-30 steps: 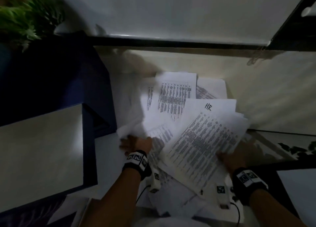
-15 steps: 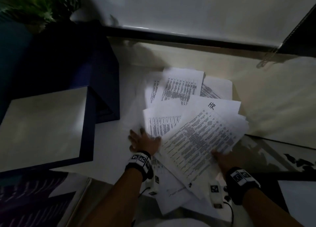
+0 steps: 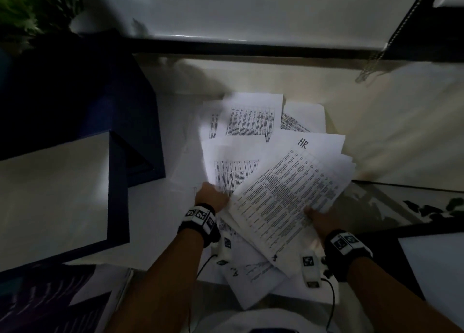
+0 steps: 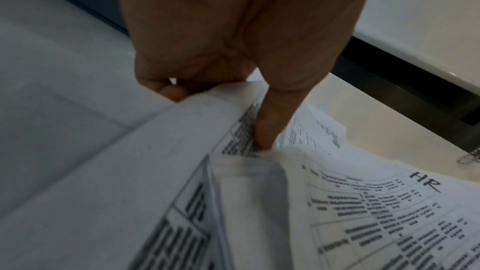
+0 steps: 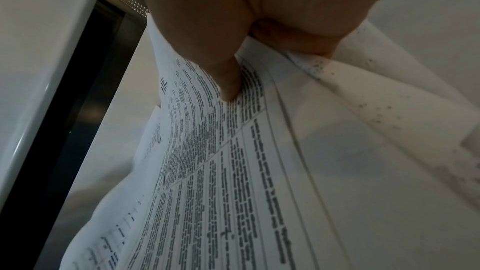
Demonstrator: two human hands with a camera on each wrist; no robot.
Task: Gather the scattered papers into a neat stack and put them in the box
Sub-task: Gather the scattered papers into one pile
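Several printed white papers (image 3: 253, 122) lie fanned on the pale table. My right hand (image 3: 317, 218) grips the near right edge of the top sheaf (image 3: 288, 187), marked "HR" (image 3: 302, 143). Its thumb (image 5: 228, 81) lies on the print, with the fingers underneath. At the left side of the fan, my left hand (image 3: 211, 198) pinches the edge of other sheets (image 4: 182, 171), thumb (image 4: 267, 126) pressing on top. More loose sheets (image 3: 251, 277) stick out toward my body. The dark blue box (image 3: 118, 194), pale inside, stands at the left.
A second dark blue part (image 3: 100, 112) stands behind the box. There is a green plant (image 3: 30, 9) at the far left corner. A black bar (image 3: 251, 48) and a bead chain (image 3: 371, 66) run along the back. A dark object with a white panel (image 3: 437, 270) is at the near right.
My left hand, which lay flat with spread fingers on the left sheets, now has its fingers round their edge. The right hand keeps its hold on the sheaf.
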